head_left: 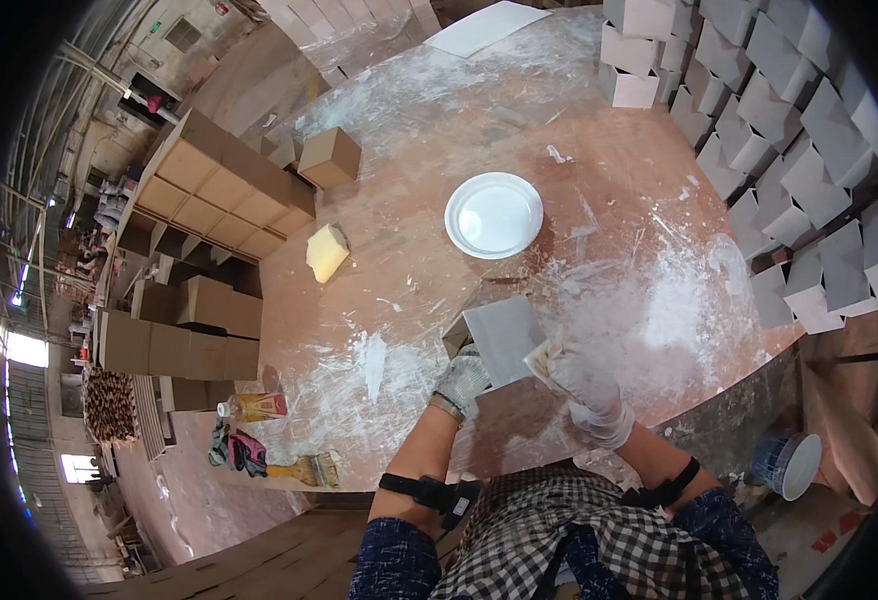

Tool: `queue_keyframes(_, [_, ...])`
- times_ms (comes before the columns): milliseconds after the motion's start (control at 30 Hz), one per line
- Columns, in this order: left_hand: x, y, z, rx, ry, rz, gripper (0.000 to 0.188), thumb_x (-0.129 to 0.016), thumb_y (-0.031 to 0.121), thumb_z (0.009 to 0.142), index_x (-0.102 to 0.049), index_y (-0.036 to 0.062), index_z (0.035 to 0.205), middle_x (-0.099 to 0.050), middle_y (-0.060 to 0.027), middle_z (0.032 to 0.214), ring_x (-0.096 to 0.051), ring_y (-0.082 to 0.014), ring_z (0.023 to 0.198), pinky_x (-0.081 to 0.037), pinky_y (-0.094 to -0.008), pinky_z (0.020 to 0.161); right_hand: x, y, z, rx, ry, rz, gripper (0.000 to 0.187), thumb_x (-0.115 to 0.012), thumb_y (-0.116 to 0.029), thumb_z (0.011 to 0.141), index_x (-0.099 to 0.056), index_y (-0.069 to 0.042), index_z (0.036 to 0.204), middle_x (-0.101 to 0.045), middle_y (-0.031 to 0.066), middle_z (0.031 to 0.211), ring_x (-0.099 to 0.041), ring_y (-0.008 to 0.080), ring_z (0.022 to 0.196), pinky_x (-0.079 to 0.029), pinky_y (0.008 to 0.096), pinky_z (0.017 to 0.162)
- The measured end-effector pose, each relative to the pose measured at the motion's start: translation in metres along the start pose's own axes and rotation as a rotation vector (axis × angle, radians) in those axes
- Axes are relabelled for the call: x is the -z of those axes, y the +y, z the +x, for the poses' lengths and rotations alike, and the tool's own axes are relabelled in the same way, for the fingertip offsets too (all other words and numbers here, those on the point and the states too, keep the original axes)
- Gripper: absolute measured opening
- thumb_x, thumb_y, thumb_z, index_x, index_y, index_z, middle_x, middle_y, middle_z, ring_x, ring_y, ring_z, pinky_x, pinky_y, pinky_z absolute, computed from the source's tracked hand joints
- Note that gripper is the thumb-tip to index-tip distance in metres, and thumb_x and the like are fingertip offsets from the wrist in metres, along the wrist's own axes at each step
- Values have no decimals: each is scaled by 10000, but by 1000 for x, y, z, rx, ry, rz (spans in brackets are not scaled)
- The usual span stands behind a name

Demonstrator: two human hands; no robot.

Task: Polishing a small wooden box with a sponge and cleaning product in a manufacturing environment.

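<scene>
A small box (507, 338) with a whitish-grey coated face and a bare brown side sits just in front of me. My left hand (464, 380), in a pale work glove, is closed on the box's lower left edge. At its right edge, my white-gloved right hand (584, 385) grips a cream sponge-like piece (539, 360) against or very near the coated face; the exact contact is hidden. Beyond the box stands a round white basin (494, 215) with white liquid in it. A yellow sponge (327, 253) lies farther left on the table.
White smears cover the wooden table (409, 270). Uncoated brown boxes (209, 190) are stacked at left, and coated grey-white boxes (789, 130) at right. A brush (309, 470), a bottle (254, 407) and dark gloves (239, 450) lie near left. A bucket (799, 466) stands below right.
</scene>
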State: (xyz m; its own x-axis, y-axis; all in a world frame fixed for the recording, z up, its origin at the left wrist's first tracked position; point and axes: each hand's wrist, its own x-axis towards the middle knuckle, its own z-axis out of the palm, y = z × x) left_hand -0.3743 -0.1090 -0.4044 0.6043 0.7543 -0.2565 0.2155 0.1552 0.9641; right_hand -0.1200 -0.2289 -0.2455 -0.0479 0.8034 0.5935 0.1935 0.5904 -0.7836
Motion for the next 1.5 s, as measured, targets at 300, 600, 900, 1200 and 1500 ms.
queue_keyframes(300, [-3,34,11,54,-217,740,456,-454,233,1103,-431,69,1528,-508,-110,1518,-460,-212,1406,-399,-350,1172,-50,28,86,51,-160,-455,362,-578,-12,924,-686,-7,1270,-669,200,1233,-619,374,1215,-423,454,1141])
queue_keyframes(600, [-11,71,3,-429,-376,39,406,-500,172,1071,-485,76,1465,-571,-85,1434,-520,-225,1343,-424,-347,1139,-49,-23,54,180,-134,-499,353,-571,-4,935,-679,0,1272,-683,170,1190,-609,388,1198,-410,453,1147])
queue_keyframes(900, [-19,50,5,-116,13,-234,415,-487,311,1089,-515,87,1438,-602,-81,1377,-581,-237,1260,-466,-372,1116,-54,32,103,95,-143,-318,483,-556,43,835,-656,-4,1305,-648,148,1285,-565,350,1284,-366,446,1185])
queue_keyframes(1200, [-9,88,-5,-208,-284,988,378,-535,272,1026,-626,83,1341,-657,-136,1322,-663,-280,1157,-528,-410,1014,-17,-25,5,-19,-796,-383,508,-629,-172,881,-610,3,1357,-615,158,1265,-549,345,1275,-384,501,1159])
queue_keyframes(1500, [-9,75,4,-108,-249,658,394,-528,279,1036,-617,82,1366,-657,-140,1336,-648,-269,1199,-517,-399,1033,1,29,70,-417,233,480,375,-637,-101,1004,-597,31,1352,-575,110,1409,-503,236,1387,-351,346,1208])
